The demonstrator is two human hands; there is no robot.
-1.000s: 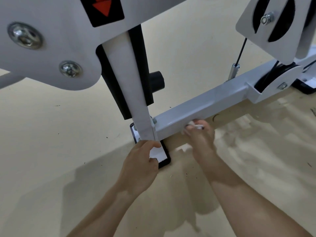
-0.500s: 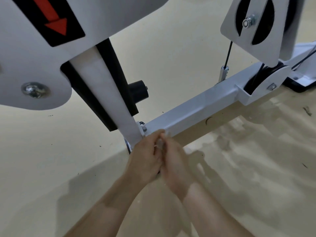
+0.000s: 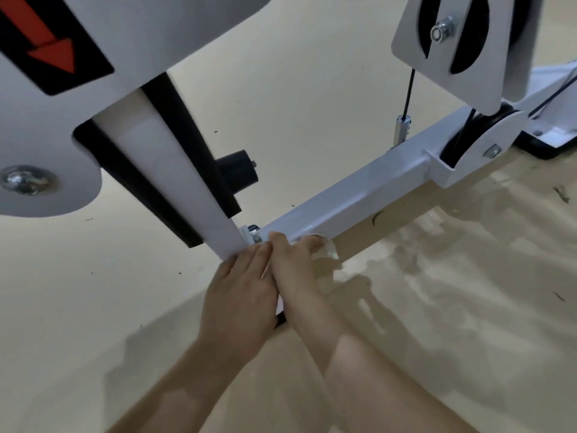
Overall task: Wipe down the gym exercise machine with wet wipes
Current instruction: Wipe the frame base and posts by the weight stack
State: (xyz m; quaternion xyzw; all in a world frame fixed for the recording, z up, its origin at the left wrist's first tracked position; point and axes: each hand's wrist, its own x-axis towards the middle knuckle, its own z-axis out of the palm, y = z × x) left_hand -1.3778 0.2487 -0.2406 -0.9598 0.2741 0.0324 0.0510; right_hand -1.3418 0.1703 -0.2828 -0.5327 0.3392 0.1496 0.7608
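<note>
The white gym machine fills the view. Its low horizontal base bar (image 3: 359, 195) runs from the centre up to the right, and a white upright post (image 3: 175, 179) with black backing slants down to meet it. My right hand (image 3: 296, 264) presses a crumpled white wet wipe (image 3: 326, 250) against the near side of the bar, close to the bolted joint (image 3: 254, 235). My left hand (image 3: 240, 292) lies flat beside it at the foot of the post, fingers together, touching my right hand. The machine's black foot is mostly hidden under both hands.
A white plate with a red arrow label (image 3: 46, 51) hangs overhead at the top left. A pulley housing (image 3: 449, 45) with a cable (image 3: 407, 89) stands at the upper right. The beige floor (image 3: 468, 307) shows wet patches to the right of the bar.
My right hand slid left along the bar to the joint, meeting my left hand. My left hand rose from the black foot to the post's base. The camera view shifted and tilted.
</note>
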